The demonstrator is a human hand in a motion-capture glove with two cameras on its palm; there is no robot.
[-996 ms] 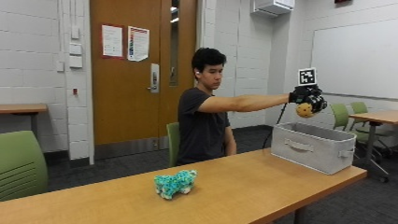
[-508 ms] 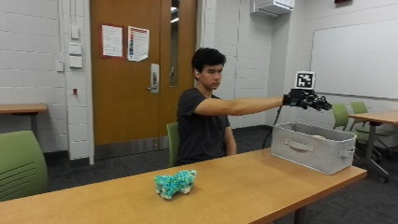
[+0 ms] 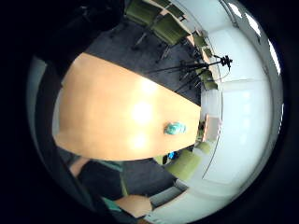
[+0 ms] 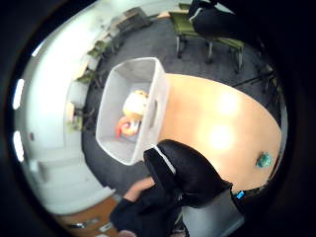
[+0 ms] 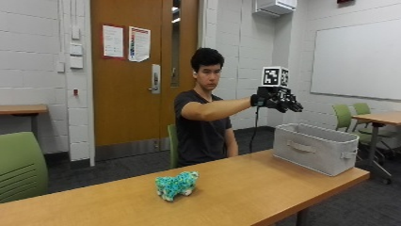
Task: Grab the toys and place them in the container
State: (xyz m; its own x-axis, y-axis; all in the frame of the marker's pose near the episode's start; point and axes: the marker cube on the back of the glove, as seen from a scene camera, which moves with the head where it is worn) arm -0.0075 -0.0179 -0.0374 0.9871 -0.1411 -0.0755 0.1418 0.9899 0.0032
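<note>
Lying on the table [image 5: 263,188], a fuzzy teal toy [image 5: 176,184].

This looks like a classroom or meeting room: painted block walls, a whiteboard [image 5: 357,59] on the side wall, a wooden door [image 5: 141,75] with posted notices, long wooden tables [image 5: 251,188] and green chairs [image 5: 19,165] (probably more at the far desk).
</note>
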